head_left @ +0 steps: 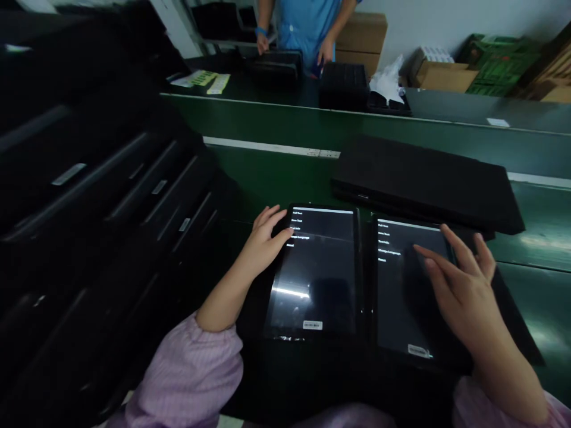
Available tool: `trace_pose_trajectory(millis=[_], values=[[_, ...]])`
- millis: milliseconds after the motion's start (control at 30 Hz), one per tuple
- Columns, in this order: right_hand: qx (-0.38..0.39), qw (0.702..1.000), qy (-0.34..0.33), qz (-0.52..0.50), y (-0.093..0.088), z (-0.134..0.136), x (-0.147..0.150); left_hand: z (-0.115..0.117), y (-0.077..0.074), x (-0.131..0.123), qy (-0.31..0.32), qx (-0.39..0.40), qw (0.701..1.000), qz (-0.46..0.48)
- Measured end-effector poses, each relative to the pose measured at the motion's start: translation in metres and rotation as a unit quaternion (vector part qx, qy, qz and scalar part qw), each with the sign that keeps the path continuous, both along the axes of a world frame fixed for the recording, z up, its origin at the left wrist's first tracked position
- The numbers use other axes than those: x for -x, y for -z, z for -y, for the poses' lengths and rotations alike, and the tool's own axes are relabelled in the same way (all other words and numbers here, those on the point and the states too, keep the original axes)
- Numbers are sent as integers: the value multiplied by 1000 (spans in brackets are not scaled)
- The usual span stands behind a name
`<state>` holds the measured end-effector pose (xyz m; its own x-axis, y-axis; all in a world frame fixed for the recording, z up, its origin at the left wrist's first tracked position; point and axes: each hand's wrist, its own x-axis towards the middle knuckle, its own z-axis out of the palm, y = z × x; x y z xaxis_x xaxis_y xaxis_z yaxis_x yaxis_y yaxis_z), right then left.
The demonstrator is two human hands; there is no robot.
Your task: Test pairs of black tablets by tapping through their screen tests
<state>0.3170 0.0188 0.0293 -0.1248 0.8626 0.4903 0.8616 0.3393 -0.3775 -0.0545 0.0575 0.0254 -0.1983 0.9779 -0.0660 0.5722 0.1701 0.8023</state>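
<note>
Two tablets lie side by side, face up, each lit with a short text menu and bearing a small barcode label near its lower edge. My left hand [269, 241] rests at the upper left edge of the left tablet [328, 279], thumb over the screen's edge and fingers spread. Over the right tablet [397, 303] is my right hand [464, 279], its index finger pointing at the screen beside the menu lines. Its fingers are apart and hold nothing. Whether that fingertip touches the glass I cannot tell.
Stacked black trays [111, 196] fill the left side. A black padded slab [423, 178] lies behind the tablets. Across the green conveyor [276, 122], a co-worker in blue [307, 27] handles black items. Green crates [502, 62] and cardboard boxes [446, 74] stand at the back right.
</note>
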Motion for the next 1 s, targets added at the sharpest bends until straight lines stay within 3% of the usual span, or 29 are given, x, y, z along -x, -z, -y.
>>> trace_pose_trajectory(millis=[133,267,400,533,800,900,1000], values=[[-43,999,22,-3,-1,2,-4,-9,1,2,8,15,1000,-7],[-31,999,32,-12,-9,7,-5,-14,3,4,2,18,1000,-17],[-47,998,46,-13,-17,14,-8,-11,4,5,-11,13,999,31],[-33,999,1,6,-17,24,-7,-7,3,5,-40,6,995,87],[66,978,-178,93,-16,43,31,-2,-1,3,-46,21,992,114],[55,978,-174,102,-17,43,31,-2,-2,4,-43,17,993,110],[6,989,-124,76,-18,44,14,-2,0,5,-42,24,993,108]])
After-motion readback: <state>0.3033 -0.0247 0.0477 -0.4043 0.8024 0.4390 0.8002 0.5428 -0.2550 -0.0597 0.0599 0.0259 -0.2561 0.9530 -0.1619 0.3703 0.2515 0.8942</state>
